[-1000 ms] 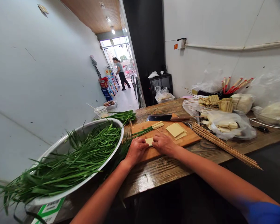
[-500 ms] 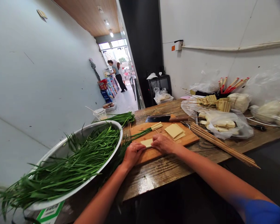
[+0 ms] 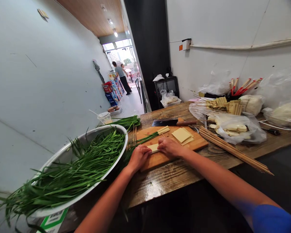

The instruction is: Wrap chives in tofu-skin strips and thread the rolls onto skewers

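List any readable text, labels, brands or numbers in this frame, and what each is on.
None can be read.
Orange sticker on the wall beside the socket: too small.
Green and white box under the bowl of chives: print blurred and cut off.
Packages on the far shelves: too small.

1. The bowl of chives (image 3: 82, 161) crowds the left, its rim just beside the cutting board (image 3: 169, 152).
2. The cleaver (image 3: 169, 122) blocks the board's far edge.
3. Skewers (image 3: 232, 152) bar the right.
4. Bare bench (image 3: 174, 178) lies open nearside.
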A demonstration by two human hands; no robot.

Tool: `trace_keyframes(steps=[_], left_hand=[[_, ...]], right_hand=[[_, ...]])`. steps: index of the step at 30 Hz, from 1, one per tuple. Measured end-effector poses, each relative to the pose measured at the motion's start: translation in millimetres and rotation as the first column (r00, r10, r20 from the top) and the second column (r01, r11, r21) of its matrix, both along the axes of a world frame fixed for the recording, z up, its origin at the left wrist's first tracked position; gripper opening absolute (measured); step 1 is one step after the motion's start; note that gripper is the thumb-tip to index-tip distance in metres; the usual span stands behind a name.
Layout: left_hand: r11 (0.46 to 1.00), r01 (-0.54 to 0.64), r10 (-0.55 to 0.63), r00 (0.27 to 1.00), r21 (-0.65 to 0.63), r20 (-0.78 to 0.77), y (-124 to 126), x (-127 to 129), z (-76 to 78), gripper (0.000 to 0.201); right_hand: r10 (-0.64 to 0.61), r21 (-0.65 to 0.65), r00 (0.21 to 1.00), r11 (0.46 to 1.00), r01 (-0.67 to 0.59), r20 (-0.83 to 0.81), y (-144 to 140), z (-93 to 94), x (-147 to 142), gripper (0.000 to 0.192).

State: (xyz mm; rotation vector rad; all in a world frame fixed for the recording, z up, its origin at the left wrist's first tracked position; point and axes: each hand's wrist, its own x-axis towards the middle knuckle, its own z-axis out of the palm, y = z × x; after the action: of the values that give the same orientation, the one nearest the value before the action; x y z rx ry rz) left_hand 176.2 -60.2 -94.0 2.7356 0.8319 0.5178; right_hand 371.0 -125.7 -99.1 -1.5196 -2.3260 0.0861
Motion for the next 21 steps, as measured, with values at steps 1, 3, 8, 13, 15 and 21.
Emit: trace_keyframes(steps=[1,3,8,13,15,21], left_hand=[[1.0,-0.005,0.005,1.0,0.021,-0.006,-0.7,0.1,-0.5,0.021],[0.996,-0.015,0.017,1.0,0.091,-0.025,-3.0,0.7,-1.5,0.022],[0.946,-0.012,0.014,1.0,0.325,-0.003,-10.9,2.2,-5.6,0.019],[0.929,0.144,-0.136,0.99,0.34,-0.048,-10.2,0.9,-12.8,0.017],[0.93,0.141,-0.128,0.99,0.34,-0.06,-7.8,0.8,-13.8,0.018],[0.944,0.153,-0.137,0.988,0.293,-0.074,-1.2,3.3,-13.0,0.022]], right_hand=[[0.005,-0.003,1.0,1.0,-0.005,-0.015,2.1,-1.4,0.6,0.028],[0.016,-0.009,1.0,1.0,-0.016,-0.02,5.5,-3.8,1.8,0.026],[0.06,-0.007,0.998,0.998,-0.06,-0.002,7.2,-3.9,3.1,0.029],[0.085,0.021,0.996,0.996,-0.084,-0.023,4.5,1.7,3.7,0.031],[0.086,0.019,0.996,0.996,-0.085,-0.035,3.2,3.9,3.9,0.03],[-0.055,0.032,0.998,0.998,0.055,-0.004,-3.5,1.4,2.5,0.025]])
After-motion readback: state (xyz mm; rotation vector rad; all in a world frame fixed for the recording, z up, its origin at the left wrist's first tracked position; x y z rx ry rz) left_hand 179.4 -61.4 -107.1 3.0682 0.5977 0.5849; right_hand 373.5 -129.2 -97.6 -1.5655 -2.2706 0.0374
